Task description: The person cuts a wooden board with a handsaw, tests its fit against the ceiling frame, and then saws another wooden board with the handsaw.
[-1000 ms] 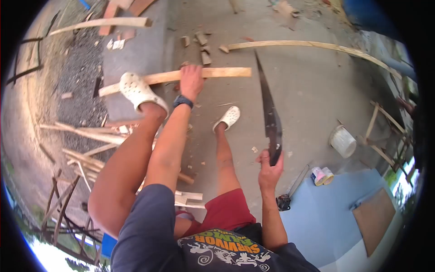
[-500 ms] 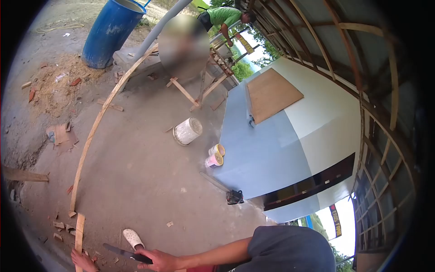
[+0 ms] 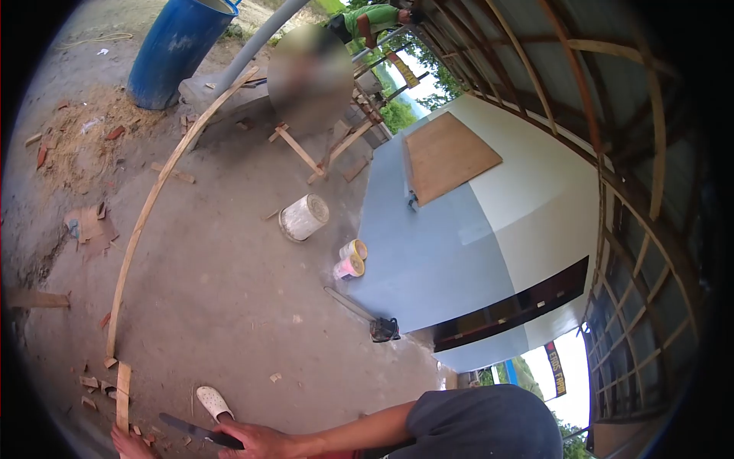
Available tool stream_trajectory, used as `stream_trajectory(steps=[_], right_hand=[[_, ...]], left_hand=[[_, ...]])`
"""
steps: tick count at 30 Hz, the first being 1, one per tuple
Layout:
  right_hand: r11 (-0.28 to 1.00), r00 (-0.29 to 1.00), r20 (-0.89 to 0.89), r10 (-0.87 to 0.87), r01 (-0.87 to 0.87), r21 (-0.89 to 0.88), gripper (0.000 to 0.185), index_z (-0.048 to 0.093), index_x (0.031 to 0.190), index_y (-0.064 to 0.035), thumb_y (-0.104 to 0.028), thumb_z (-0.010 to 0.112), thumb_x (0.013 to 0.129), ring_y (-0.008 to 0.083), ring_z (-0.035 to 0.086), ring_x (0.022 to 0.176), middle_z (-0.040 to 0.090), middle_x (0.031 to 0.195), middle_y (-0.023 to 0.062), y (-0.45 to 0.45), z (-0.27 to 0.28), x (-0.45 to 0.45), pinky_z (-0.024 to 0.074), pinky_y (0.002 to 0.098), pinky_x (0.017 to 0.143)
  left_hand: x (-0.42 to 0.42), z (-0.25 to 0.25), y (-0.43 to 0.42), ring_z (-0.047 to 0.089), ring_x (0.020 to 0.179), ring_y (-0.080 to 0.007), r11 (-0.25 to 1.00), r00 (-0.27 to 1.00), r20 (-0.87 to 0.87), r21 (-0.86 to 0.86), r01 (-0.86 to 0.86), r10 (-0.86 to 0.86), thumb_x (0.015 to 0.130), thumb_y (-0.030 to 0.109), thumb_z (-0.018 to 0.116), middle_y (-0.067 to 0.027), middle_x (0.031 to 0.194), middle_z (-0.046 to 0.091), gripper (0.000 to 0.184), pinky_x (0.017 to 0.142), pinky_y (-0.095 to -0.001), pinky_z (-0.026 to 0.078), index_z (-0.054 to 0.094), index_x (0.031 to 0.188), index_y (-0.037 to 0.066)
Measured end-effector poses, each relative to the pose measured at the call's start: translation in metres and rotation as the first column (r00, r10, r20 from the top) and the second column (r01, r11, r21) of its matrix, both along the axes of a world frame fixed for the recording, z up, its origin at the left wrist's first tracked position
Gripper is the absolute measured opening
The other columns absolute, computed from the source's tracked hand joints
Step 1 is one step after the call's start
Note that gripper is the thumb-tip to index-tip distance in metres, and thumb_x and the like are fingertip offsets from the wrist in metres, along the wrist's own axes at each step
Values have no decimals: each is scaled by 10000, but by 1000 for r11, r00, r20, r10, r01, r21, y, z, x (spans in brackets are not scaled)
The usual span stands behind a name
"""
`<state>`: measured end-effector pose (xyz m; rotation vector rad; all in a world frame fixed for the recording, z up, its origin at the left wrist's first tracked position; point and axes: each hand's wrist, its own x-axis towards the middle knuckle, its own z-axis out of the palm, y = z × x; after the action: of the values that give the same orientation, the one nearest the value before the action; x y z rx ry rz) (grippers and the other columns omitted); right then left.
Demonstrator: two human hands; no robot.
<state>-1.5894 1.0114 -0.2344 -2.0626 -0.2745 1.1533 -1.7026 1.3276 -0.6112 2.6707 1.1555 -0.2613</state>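
Note:
At the bottom left edge, my left hand (image 3: 131, 444) is closed round the near end of a short wooden strip (image 3: 124, 390), and the frame edge cuts off part of the hand. My right hand (image 3: 258, 442) grips the dark handle of a machete (image 3: 189, 426), whose broad dark blade points left toward the strip without touching it. A long, thin wooden strip (image 3: 145, 210) appears curved in the wide view and runs away from the short piece's far end. Wood chips (image 3: 90, 382) lie beside the short strip.
A white bucket (image 3: 304, 217), two small paint pails (image 3: 349, 265) and a dark power tool (image 3: 384, 330) stand near the blue-grey wall (image 3: 428, 252). A blue barrel (image 3: 177, 53) is at the back left. A person in a green shirt (image 3: 375, 19) is beyond a wooden sawhorse (image 3: 302, 153).
The whole view has shifted slightly, so most things appear a little further left. Both hands keep their holds on the wooden strip and the machete.

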Motion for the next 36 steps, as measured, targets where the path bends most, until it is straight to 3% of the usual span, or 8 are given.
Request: stream_trajectory(steps=[4,6,11,15,24,30,32,36], right_hand=[[989,992,110,-58,42,142,661,450,1425,-44,-544,606,1023,370,650,1104,585,1182,207,-4,-18,-6,517,449,931],[965,991,9,-136,131,229,736,372,1497,-21,-462,689,999,347,626,1262,565,1398,267,-3,-18,-5,494,438,1033],[968,989,82,-122,101,231,675,375,1542,21,-323,662,1037,152,625,791,656,942,83,-14,-33,-13,531,302,770],[971,995,55,-84,69,228,440,407,1386,43,-67,566,991,139,613,851,630,976,93,8,-22,-6,523,291,759],[983,993,67,-100,88,161,481,428,1425,31,-133,635,1023,112,589,782,612,906,53,11,-25,-6,495,273,698],[985,959,261,113,-144,99,514,464,1498,-20,-169,637,1037,127,608,683,645,833,54,9,-44,-11,501,297,626],[993,986,114,122,-122,-6,537,478,1500,-16,-184,650,1020,287,698,977,702,1180,211,14,-41,-14,547,378,857],[989,981,127,149,-146,-27,540,486,1496,-12,-196,656,1017,340,710,1043,691,1226,237,23,-43,-20,552,398,895]], left_hand=[[3,4,-4,546,1238,-376,998,985,166,-50,-41,49,880,158,705,-157,1297,614,536,1099,-488,397,546,1381,51],[9,19,-12,563,1206,-378,999,965,259,-16,-50,53,850,155,729,-169,1212,641,488,1084,-488,404,591,1306,52],[24,51,-18,587,1151,-344,990,944,301,-4,-142,136,795,223,807,-148,1115,661,427,1090,-506,391,622,1141,56],[27,37,-23,535,1254,-368,979,932,316,33,-201,181,796,198,806,-148,1163,637,426,1208,-571,299,632,1158,56],[33,47,-24,563,1206,-358,970,932,286,33,-241,222,791,180,792,-136,1132,651,386,1195,-566,322,644,1130,68],[29,59,-18,573,1178,-329,978,955,209,-27,-208,209,772,225,824,-110,1131,664,423,1083,-491,408,662,1141,98],[28,59,-14,575,1167,-326,977,944,254,-48,-206,211,762,237,830,-111,1138,667,441,1042,-468,422,663,1147,102],[24,70,0,567,1186,-337,984,980,149,-141,-111,132,819,329,777,-101,1177,674,474,1061,-461,409,665,1216,94]])
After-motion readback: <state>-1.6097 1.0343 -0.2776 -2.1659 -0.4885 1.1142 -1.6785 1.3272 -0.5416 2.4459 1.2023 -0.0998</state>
